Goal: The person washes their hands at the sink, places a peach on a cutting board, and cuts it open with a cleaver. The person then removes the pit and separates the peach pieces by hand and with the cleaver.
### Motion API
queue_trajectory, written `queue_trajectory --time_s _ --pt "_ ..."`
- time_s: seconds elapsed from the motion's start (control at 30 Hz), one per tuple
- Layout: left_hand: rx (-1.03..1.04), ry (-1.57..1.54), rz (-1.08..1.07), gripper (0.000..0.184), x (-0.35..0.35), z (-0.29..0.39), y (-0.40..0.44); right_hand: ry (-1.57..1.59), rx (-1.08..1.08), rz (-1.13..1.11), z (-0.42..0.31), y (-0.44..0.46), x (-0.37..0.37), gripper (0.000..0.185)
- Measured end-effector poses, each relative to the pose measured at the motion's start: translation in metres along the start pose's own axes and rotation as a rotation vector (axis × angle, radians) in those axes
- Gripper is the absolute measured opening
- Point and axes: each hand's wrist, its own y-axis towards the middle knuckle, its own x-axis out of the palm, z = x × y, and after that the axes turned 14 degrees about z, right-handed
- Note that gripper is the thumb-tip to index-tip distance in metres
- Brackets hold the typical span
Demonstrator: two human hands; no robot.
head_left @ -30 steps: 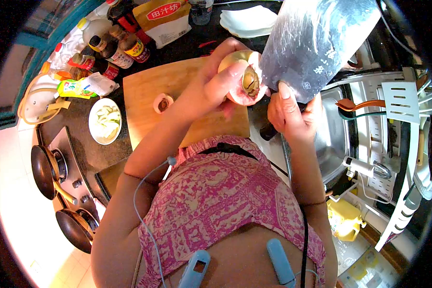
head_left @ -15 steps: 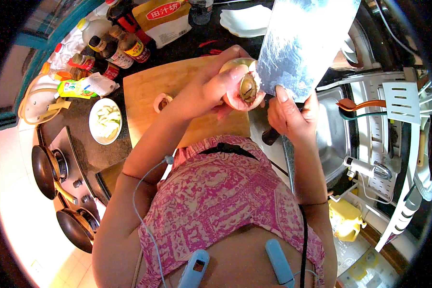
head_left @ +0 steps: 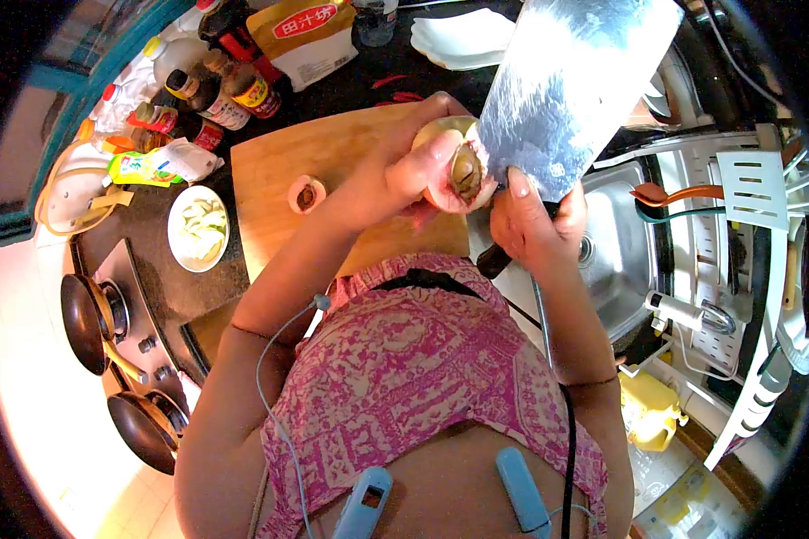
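Fruit (head_left: pixel 444 190) clasped in left hand (head_left: pixel 413 166), core (head_left: pixel 466 172) exposed, cleaver (head_left: pixel 571 90) alongside.

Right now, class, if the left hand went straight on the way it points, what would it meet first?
Beyond the fruit it holds, the left hand would probably meet the knife blade first, though one view leaves the depth unclear.

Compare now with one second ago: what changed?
The left hand and cut fruit have shifted slightly toward the body; the cleaver in the right hand has edged left, catching more light. Nothing was grasped or released. Cutting board and white bowl stayed.
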Motion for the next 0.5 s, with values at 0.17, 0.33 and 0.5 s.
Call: queue_trajectory --time_s 0.17,0.33,0.5 --pt "0.127 0.057 -0.179 0.037 -0.007 0.011 -0.004 -0.143 0.027 -0.111 -0.018 -0.001 -0.014 0.015" --pt "0.062 0.052 -0.173 0.04 -0.01 0.014 -0.004 -0.084 0.038 -0.101 -0.022 -0.012 -0.004 0.013" --pt "0.038 0.064 -0.19 0.049 -0.012 0.013 -0.007 -0.1 0.086 -0.153 -0.025 -0.008 -0.006 0.014"
